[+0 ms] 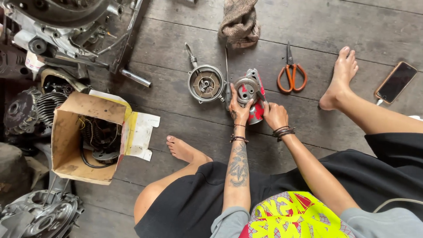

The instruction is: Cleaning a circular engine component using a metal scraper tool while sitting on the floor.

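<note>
I sit on a wooden plank floor with both hands on a small red and grey metal engine part [252, 93] standing in front of me. My left hand [240, 110] grips its left side, fingers up on the grey round housing. My right hand [274, 114] holds its lower right side. Just left of it lies a round grey metal cover [205, 83] with a brown centre and a short cable stub. A thin tool [227, 83] lies between the two parts.
Orange-handled scissors [291, 74] lie to the right, a phone [396, 82] farther right, a rag [240, 22] at the top. An open cardboard box [75, 136] with wiring sits at left among engine parts [57, 31]. My bare feet [341, 75] rest on the floor.
</note>
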